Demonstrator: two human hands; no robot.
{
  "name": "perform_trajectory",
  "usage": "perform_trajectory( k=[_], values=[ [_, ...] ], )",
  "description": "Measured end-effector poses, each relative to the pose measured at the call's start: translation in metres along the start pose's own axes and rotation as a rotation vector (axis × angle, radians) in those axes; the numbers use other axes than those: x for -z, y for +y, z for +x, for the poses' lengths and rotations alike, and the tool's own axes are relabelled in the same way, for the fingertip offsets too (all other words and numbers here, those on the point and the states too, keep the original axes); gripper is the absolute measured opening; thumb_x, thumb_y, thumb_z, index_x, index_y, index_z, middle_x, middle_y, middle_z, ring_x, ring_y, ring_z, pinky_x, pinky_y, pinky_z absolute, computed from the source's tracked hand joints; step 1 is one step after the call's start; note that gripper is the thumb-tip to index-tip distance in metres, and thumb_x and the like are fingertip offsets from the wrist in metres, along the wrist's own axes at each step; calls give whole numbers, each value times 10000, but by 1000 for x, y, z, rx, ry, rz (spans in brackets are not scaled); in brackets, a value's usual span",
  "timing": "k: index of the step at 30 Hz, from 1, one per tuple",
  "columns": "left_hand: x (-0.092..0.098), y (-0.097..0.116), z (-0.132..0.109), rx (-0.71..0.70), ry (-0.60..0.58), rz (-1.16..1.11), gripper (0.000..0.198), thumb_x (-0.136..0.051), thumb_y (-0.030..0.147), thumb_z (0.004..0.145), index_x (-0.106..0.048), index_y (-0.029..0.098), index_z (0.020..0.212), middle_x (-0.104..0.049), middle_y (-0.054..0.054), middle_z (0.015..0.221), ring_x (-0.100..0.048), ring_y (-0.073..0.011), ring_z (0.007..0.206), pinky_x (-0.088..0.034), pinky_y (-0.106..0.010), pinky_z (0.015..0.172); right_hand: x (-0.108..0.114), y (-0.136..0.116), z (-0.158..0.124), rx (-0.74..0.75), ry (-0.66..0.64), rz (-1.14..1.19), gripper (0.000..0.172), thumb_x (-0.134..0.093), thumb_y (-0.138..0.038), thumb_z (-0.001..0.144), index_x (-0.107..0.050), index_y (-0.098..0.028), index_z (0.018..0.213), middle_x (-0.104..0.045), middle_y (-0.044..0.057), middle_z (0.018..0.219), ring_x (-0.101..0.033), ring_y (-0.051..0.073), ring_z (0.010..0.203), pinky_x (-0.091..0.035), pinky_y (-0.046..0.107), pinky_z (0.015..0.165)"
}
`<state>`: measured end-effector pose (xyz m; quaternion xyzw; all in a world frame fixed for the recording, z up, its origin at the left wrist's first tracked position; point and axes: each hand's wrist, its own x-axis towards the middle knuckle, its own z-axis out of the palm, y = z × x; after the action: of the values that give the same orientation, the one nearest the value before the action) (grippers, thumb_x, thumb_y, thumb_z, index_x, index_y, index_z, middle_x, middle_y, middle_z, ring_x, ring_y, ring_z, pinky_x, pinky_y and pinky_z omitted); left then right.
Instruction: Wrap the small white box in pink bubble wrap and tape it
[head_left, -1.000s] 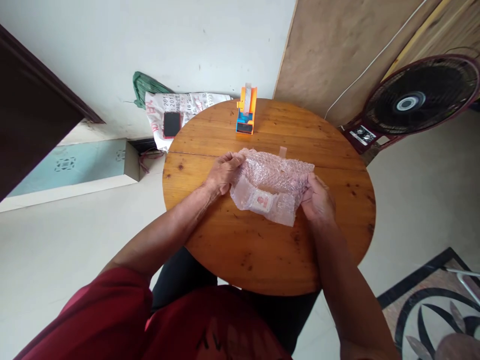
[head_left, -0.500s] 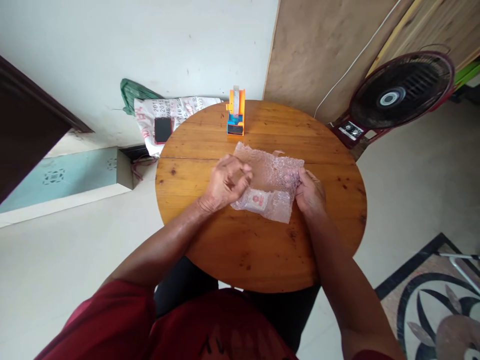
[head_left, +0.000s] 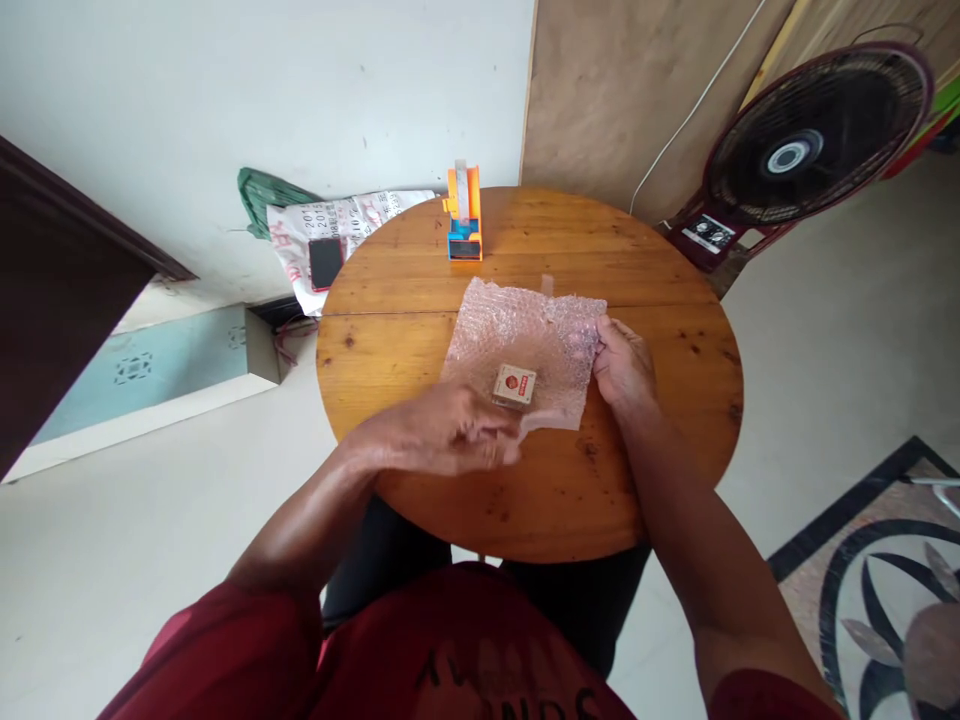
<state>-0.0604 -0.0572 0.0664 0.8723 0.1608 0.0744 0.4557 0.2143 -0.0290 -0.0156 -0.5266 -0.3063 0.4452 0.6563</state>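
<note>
A sheet of clear pinkish bubble wrap (head_left: 499, 318) lies spread on the round wooden table (head_left: 420, 510). On it sits a small cream box (head_left: 515, 384) with a red print, its top uncovered. My right hand (head_left: 626, 365) pinches the wrap's right edge between thumb and fingers. Just in front of the box, my left hand (head_left: 450, 432) is closed on the near edge of the wrap, slightly blurred by motion and covering the wrap's near left corner.
An orange and blue tape dispenser (head_left: 465, 220) stands at the table's far edge. Behind the table on the left are a printed white bag (head_left: 367, 212) and a dark phone-like object (head_left: 325, 264). A fan (head_left: 795, 155) stands at the right.
The near flap of bubble wrap, which covered the box, has been folded back toward me. My left hand has come down and nearer. The right hand keeps its hold on the wrap.
</note>
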Motion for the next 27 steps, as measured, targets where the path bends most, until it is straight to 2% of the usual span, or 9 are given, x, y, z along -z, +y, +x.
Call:
perform_trajectory(
  k=[4, 7, 9, 12, 15, 17, 19, 23, 27],
  values=[
    [-28, 7, -11, 18, -212, 136, 213, -559, 326, 945, -708, 179, 985, -729, -61, 853, -664, -174, 761, -455, -250, 670, 0, 1, -1, 135, 53, -136, 248, -711, -425, 757, -616, -202, 704, -516, -57, 624, -467, 89, 555, -409, 232, 536],
    [-35, 8, -17, 15, -179, 45, 189, -568, 292, 943, -707, 171, 983, -734, -60, 881, -669, -162, 785, -470, -240, 686, 1, 3, 0, 205, 77, -250, 255, -671, -436, 784, -610, -205, 694, -469, -63, 607, -424, 91, 564, -371, 232, 539],
    [-32, 9, -19, 15, -14, -48, 205, -547, 296, 965, -700, 163, 992, -726, -52, 883, -659, -134, 760, -467, -216, 655, 3, 4, 1, 219, 88, -305, 266, -655, -452, 788, -607, -208, 696, -462, -61, 607, -422, 98, 577, -372, 237, 546],
    [-25, 4, -15, 33, 372, -62, 221, -531, 294, 981, -687, 154, 914, -684, -22, 787, -604, -94, 650, -446, -196, 590, 4, 5, 2, 219, 85, -345, 274, -645, -464, 789, -600, -210, 696, -463, -59, 609, -434, 106, 591, -383, 241, 557],
    [-24, -12, -3, 37, 715, 166, 183, -556, 265, 956, -683, 150, 891, -656, -31, 782, -601, -113, 675, -483, -232, 637, 5, 5, 3, 213, 84, -356, 282, -642, -476, 789, -602, -211, 702, -464, -59, 611, -440, 110, 592, -393, 245, 561],
    [-28, -26, 5, 86, 846, 376, 170, -591, 277, 924, -688, 151, 985, -674, -87, 955, -651, -195, 900, -539, -333, 814, 5, 6, 4, 204, 84, -338, 284, -657, -478, 776, -607, -208, 703, -469, -58, 618, -447, 111, 592, -403, 249, 562],
    [-36, -38, 10, 151, 834, 461, 443, -705, 346, 847, -616, 161, 1240, -614, -144, 1245, -603, -278, 1155, -521, -436, 982, 6, 7, 5, 205, 79, -313, 274, -670, -468, 768, -616, -204, 713, -477, -56, 627, -451, 108, 591, -408, 249, 562],
    [-58, -47, 11, 179, 651, 472, 1107, -856, 389, 698, -203, 221, 1576, -414, -187, 1523, -414, -355, 1420, -379, -552, 1163, 8, 10, 7, 211, 64, -312, 258, -662, -459, 795, -611, -214, 734, -489, -56, 638, -452, 107, 595, -412, 245, 556],
    [-75, -45, 10, 226, 539, 459, 1275, -865, 424, 685, -7, 209, 1603, -333, -214, 1591, -317, -359, 1495, -315, -546, 1210, 6, 9, 6, 217, 65, -317, 240, -639, -428, 819, -605, -214, 717, -483, -56, 625, -445, 106, 584, -395, 247, 544]
  ],
)
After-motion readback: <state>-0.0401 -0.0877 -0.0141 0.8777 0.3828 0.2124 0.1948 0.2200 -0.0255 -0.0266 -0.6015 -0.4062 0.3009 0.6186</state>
